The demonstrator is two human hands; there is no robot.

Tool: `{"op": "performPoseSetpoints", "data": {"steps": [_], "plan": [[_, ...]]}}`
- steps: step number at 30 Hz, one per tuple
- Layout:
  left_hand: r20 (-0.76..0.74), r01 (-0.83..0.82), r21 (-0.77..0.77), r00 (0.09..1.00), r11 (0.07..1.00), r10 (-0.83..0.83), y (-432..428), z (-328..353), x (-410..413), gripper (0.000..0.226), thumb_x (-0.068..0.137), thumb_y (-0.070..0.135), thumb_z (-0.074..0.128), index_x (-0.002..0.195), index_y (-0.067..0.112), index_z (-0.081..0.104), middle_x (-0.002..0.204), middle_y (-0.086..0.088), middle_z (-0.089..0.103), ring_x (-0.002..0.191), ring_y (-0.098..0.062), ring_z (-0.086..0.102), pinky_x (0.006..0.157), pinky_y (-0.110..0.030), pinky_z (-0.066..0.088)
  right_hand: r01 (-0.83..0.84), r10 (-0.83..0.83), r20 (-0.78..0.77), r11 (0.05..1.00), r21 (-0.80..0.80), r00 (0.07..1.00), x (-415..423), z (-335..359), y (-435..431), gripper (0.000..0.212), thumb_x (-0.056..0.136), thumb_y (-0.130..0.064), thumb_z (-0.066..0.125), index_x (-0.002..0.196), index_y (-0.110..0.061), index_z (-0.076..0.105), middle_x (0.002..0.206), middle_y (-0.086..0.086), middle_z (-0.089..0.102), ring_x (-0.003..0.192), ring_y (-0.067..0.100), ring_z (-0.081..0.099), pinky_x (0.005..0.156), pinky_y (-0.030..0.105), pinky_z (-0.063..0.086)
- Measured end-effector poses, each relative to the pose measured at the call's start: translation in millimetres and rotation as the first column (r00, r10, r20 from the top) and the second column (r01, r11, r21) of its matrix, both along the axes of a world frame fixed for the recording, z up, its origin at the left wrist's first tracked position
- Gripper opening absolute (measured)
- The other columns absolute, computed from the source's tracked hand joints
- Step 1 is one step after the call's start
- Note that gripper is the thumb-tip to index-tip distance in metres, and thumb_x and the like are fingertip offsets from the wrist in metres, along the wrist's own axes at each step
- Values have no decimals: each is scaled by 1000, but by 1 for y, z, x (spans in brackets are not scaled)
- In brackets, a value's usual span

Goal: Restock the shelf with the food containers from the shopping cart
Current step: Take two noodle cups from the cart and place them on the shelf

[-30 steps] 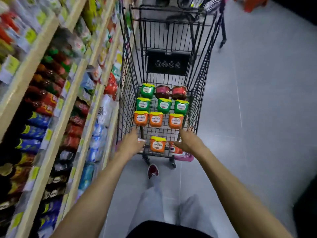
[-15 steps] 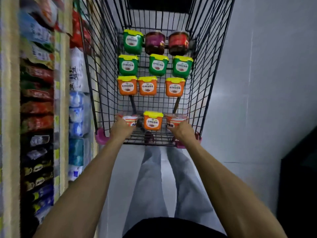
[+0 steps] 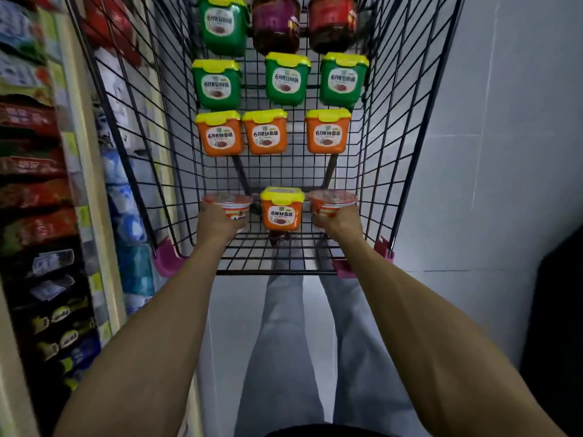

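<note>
Both arms reach down into a black wire shopping cart (image 3: 394,146). My left hand (image 3: 214,223) is closed around a round red-and-white tub (image 3: 232,205) at the near left of the cart floor. My right hand (image 3: 339,223) grips a matching round tub (image 3: 331,201) at the near right. Between them stands an orange container with a yellow lid (image 3: 281,209). Farther in sit a row of three orange containers (image 3: 265,132), several green yellow-lidded containers (image 3: 285,78), and two dark red jars (image 3: 276,25).
A stocked store shelf (image 3: 79,171) runs along the left, close against the cart, with packets and blue-white packs. Grey tiled floor (image 3: 489,152) lies to the right. My legs in light trousers (image 3: 284,342) stand behind the cart. A dark object (image 3: 558,310) sits at the right edge.
The view has dropped and closed in on the cart. Both hands went from the cart's rear edge down into the basket and closed on the two round tubs.
</note>
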State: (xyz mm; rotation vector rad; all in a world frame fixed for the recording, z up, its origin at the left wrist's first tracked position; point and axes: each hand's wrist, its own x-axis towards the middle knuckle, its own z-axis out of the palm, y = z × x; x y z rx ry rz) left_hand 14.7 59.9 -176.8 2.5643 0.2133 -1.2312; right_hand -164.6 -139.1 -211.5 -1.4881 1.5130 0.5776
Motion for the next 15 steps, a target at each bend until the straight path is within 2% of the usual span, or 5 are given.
{"op": "performPoseSetpoints", "data": {"steps": [3, 8, 11, 13, 15], "plan": [[-1, -23, 24, 1000, 999, 23, 1, -16, 1, 98, 51, 33, 95, 133, 4, 49, 124, -12, 64, 108, -31, 65, 91, -42, 56, 39, -39, -9, 999, 20, 999, 3, 5, 0, 77, 54, -42, 86, 123, -22, 59, 103, -3, 72, 83, 11, 70, 72, 29, 60], [16, 1, 48, 1000, 999, -2, 0, -19, 1, 92, 52, 39, 95, 129, 10, 54, 123, -8, 67, 105, -28, 66, 85, -36, 55, 34, -35, -76, 999, -22, 996, 4, 6, -1, 85, 50, -48, 86, 124, -17, 57, 100, -3, 71, 84, 15, 69, 61, 22, 51], [47, 12, 45, 999, 999, -14, -6, -9, 3, 86, 59, 34, 95, 128, 6, 53, 123, -10, 65, 107, -31, 65, 87, -38, 54, 37, -41, -69, 998, -55, 997, 10, 20, -3, 70, 56, -44, 89, 116, -17, 61, 95, -4, 72, 82, 16, 69, 63, 25, 52], [48, 10, 55, 999, 998, -12, -10, -1, 6, 86, 56, 40, 95, 124, 7, 55, 120, -11, 67, 104, -31, 67, 87, -40, 57, 14, -19, -60, 997, -76, 998, 11, 29, -6, 54, 64, -38, 89, 108, -17, 64, 91, -4, 69, 81, 17, 68, 70, 29, 55], [40, 32, 60, 999, 998, -34, -15, 10, 10, 83, 56, 45, 93, 121, 8, 58, 116, -11, 69, 101, -30, 68, 85, -41, 58, -17, 12, -60, 996, -89, 998, 12, 41, -7, 52, 65, -40, 88, 105, -15, 68, 89, -4, 70, 81, 16, 68, 73, 29, 57]]}}
